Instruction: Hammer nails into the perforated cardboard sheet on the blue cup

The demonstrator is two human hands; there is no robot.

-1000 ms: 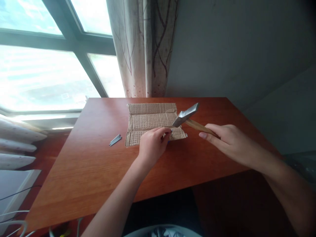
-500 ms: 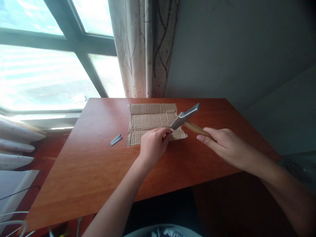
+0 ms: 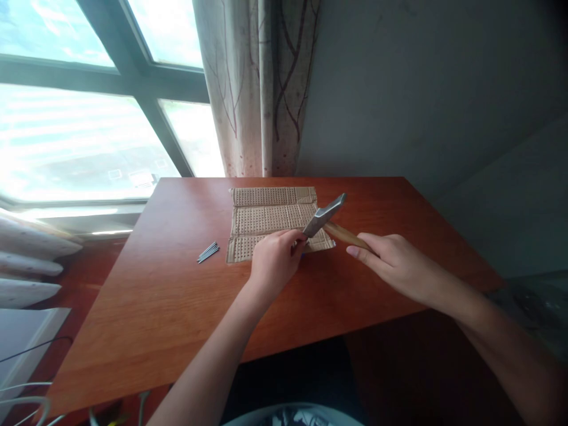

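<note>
My right hand is wrapped round the wooden handle of a hammer, thumb laid along it. The metal head is tilted, and its lower end is at the fingertips of my left hand. Those fingers are pinched together over the near right part of a cardboard sheet dotted with rows of small holes. What the pinch holds is hidden behind the fingers and the hammer head. A small bundle of nails lies to the left of the sheet.
The reddish-brown wooden table carries all of this. A window is at the left, with a patterned curtain behind the table. White cables hang at the lower left. A grey wall rises behind on the right.
The hammer and my right hand have moved slightly left and the hammer head has come down towards my left fingers. My left hand has stayed almost in place over the cardboard.
</note>
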